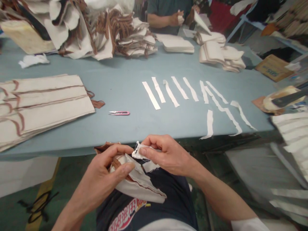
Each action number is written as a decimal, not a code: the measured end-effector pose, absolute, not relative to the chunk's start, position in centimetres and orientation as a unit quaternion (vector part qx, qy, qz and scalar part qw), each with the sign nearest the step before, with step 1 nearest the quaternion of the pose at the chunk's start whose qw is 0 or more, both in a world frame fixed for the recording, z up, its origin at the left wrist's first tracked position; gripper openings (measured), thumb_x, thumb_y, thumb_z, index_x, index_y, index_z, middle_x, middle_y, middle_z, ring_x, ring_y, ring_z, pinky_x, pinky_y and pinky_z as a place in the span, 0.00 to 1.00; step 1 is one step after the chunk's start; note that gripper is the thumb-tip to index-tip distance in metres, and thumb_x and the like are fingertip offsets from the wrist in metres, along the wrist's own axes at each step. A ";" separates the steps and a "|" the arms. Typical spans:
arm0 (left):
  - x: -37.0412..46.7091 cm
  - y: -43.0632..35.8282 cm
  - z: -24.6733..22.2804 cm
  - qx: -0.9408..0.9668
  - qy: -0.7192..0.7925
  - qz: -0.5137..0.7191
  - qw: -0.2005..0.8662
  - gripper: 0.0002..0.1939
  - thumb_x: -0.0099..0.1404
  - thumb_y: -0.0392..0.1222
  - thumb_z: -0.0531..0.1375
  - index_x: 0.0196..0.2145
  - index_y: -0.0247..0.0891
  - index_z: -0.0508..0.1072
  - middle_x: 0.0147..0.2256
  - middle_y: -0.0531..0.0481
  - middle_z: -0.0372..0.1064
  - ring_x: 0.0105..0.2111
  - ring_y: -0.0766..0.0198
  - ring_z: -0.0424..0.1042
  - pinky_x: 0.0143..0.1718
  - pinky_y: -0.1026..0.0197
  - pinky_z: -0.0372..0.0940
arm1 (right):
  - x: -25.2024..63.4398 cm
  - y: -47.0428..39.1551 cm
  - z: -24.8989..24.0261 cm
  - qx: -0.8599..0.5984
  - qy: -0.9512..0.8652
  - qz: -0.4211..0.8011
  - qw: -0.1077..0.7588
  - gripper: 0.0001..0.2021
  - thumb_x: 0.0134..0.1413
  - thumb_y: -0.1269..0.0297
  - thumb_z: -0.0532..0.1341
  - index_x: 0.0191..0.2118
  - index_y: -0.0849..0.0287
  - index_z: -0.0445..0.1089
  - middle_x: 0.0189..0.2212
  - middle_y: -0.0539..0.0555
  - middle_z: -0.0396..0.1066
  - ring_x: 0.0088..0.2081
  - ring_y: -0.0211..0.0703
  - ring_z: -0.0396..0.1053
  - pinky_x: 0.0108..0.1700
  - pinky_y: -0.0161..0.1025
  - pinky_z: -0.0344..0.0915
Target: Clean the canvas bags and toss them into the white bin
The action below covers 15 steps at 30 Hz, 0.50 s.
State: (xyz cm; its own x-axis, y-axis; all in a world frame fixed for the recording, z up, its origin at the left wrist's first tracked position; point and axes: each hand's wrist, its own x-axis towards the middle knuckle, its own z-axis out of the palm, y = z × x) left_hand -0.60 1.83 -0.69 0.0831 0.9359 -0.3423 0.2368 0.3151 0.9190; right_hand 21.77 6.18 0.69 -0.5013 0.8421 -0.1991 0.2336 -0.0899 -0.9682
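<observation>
My left hand (108,170) grips a cream fabric piece with brown trim (141,186), which hangs over my lap below the table edge. Its thumb and forefinger are bent around the folded end. Close beside those fingertips, my right hand (166,152) pinches a crumpled white cloth strip (138,152) with frayed threads. Part of the strip hangs under the right fingers. Whether the strip touches the cream fabric is hard to make out. Pink-handled thread snips (120,113) lie on the table ahead of my left hand.
Several white strips (151,95) are spread across the blue-grey table (120,75). Stacked cream pieces (60,102) lie at left, and a tall heap (108,32) stands behind. A co-worker (166,16) handles fabric across the table. At right are a cardboard box (274,67) and tape dispenser (279,99).
</observation>
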 end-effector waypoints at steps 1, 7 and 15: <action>-0.6 2.1 -0.5 0.504 0.586 0.312 0.551 0.23 0.56 0.61 0.74 0.38 0.39 0.85 0.22 0.50 0.78 0.19 0.55 0.78 0.22 0.63 0.70 | 21.8 6.3 0.8 -0.430 -0.633 0.596 0.243 0.14 0.67 0.55 0.63 0.36 0.60 0.76 0.24 0.45 0.67 0.24 0.32 0.59 0.26 0.31 0.54; -0.8 2.6 -0.5 0.525 0.543 0.350 0.554 0.20 0.65 0.59 0.70 0.26 0.40 0.79 0.21 0.52 0.75 0.19 0.61 0.74 0.21 0.66 0.65 | 22.0 6.4 1.3 -0.437 -0.645 0.591 0.208 0.14 0.67 0.53 0.63 0.35 0.60 0.74 0.22 0.44 0.64 0.25 0.33 0.58 0.25 0.31 0.51; -3.8 2.3 -2.9 0.498 0.619 0.384 0.471 0.21 0.68 0.59 0.68 0.33 0.36 0.77 0.24 0.57 0.77 0.22 0.69 0.71 0.26 0.71 0.63 | 23.2 6.8 0.6 -0.451 -0.615 0.614 0.206 0.13 0.65 0.54 0.63 0.35 0.60 0.74 0.22 0.43 0.60 0.24 0.31 0.54 0.25 0.31 0.49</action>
State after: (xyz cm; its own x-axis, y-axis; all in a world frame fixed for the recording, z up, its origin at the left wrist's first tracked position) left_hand -3.81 2.32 -2.95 -0.0619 0.9778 -0.2002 0.2547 0.2095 0.9441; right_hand 23.23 6.81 0.62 -0.5084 0.8070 -0.3003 0.3015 -0.1599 -0.9400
